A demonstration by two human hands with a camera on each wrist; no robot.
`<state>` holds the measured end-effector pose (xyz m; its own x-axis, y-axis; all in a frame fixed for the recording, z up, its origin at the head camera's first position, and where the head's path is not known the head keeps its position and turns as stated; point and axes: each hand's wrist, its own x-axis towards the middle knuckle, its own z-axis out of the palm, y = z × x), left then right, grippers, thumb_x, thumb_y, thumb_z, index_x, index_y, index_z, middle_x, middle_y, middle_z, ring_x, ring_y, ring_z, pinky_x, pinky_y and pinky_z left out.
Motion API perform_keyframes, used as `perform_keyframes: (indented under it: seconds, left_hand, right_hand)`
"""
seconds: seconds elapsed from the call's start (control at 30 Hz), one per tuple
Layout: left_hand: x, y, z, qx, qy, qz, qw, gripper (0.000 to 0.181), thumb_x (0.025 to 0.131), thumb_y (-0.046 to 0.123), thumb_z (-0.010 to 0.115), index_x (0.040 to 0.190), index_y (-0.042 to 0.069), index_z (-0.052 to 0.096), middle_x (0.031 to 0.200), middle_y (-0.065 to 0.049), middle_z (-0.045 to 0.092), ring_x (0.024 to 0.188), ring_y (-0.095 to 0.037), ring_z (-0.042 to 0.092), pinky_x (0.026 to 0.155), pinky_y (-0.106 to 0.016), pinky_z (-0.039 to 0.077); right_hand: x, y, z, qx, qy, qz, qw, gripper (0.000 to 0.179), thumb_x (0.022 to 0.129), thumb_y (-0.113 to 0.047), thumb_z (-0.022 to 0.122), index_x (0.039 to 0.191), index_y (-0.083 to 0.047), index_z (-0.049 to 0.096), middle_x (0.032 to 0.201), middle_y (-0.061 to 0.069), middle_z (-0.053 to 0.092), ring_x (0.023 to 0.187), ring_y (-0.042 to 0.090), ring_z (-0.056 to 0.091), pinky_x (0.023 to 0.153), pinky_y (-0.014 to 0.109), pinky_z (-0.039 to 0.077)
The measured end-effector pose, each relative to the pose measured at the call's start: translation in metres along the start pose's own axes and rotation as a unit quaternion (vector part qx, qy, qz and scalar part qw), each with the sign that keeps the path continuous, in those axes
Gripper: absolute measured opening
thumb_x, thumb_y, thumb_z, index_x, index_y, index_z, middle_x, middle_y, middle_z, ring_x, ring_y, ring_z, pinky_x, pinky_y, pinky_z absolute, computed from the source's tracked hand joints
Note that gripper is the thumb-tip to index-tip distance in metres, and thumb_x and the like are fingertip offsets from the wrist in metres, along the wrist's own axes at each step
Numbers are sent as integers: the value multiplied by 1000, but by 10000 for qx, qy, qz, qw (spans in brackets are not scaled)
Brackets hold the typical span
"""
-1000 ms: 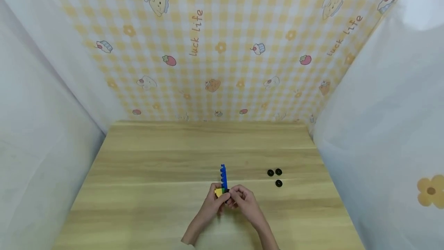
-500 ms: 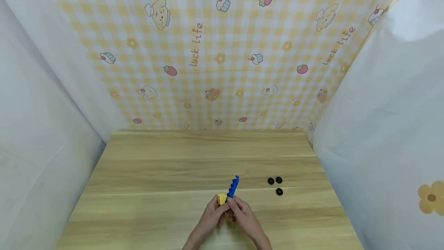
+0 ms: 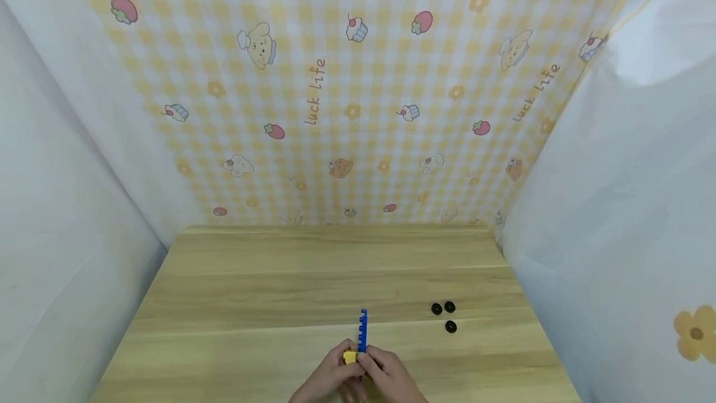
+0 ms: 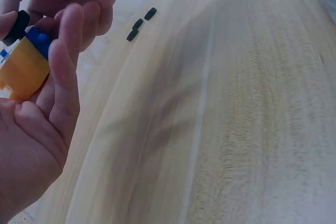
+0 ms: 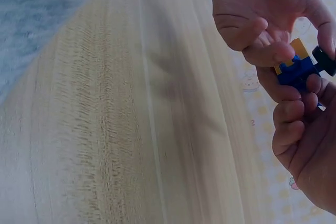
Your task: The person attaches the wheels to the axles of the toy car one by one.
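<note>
Both hands at six o'clock on the table (image 3: pixel 252 303), meeting round a block toy (image 3: pixel 362 330), its blue strip pointing to twelve; left hand (image 3: pixel 330 373) well closed, fingers curled round the yellow block (image 3: pixel 350 357); right hand (image 3: pixel 388 370) curled in too, gripping the blue part beside it; a black wheel (image 5: pixel 324 60) sits at the toy's side, a thumb on it; three loose wheels (image 3: pixel 450 326) lie at two o'clock from the hands; we judge wheel-fitting is in hand; next, we think, calls for a steady toy and straight, firm thumb pressure.
</note>
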<state>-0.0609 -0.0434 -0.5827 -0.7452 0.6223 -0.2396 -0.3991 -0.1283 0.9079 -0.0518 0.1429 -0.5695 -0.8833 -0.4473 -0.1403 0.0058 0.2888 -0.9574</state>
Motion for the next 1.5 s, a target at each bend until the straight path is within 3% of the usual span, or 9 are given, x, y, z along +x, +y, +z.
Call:
perform_keyframes:
  seconds: [0.1,0.2,0.37,0.7,0.97,1.23,1.33,1.5]
  left_hand:
    - [-2,-3,2,-125,-41,-4,9999,24,97,23,62,113,8,52,82,-22,74,61,-11,71,50,-21,52]
    - [-2,-4,4,-61,17,94,9999,26,97,21,60,116,6,51,72,-11,73,55,-8,68,48,-20,50]
    - [2,-6,6,169,215,261,9993,24,99,22,58,113,5,50,56,4,59,44,-2,55,43,-18,41]
    - [6,-4,7,225,113,482,9985,27,103,27,52,117,4,45,58,5,58,45,-2,53,44,-17,40]
    - [6,2,10,401,354,234,9983,38,104,35,51,126,6,42,55,5,59,44,-4,53,43,-18,40]
    - [20,9,11,549,453,314,9970,41,104,37,49,125,2,47,59,1,59,41,-4,52,42,-18,37]
    - [26,14,11,562,634,420,9955,39,104,37,49,121,2,49,61,-4,61,41,-5,52,41,-20,37]
    - [30,13,15,512,1125,503,9911,37,103,31,52,121,-1,52,66,-5,63,41,-7,53,41,-20,38]
  right_hand:
    - [0,3,2,-83,13,-80,9999,36,107,-33,44,86,-7,58,70,-7,47,59,-3,41,55,16,36]
    - [1,2,2,-107,20,-111,9999,37,107,-33,44,85,-7,58,69,0,49,60,-3,42,55,17,36]
    - [3,1,3,-125,67,-132,9998,38,109,-32,39,86,-7,56,70,8,50,61,-2,42,56,17,38]
    - [1,-3,1,48,277,-15,9996,42,111,-30,31,90,-4,58,72,12,50,63,1,43,59,20,37]
    - [3,0,2,-97,545,46,9985,43,111,-33,29,90,-8,57,75,-4,48,65,1,44,58,21,39]
    - [11,-4,-2,-95,1065,75,9942,48,111,-34,24,89,-5,54,66,-3,47,55,1,43,52,21,40]
    - [15,-16,-7,-58,1118,38,9937,46,112,-31,24,89,-5,56,65,-3,46,53,0,41,51,19,39]
    - [17,-17,-5,109,1277,-86,9917,42,112,-27,26,90,-6,56,64,-3,45,52,0,40,50,19,38]
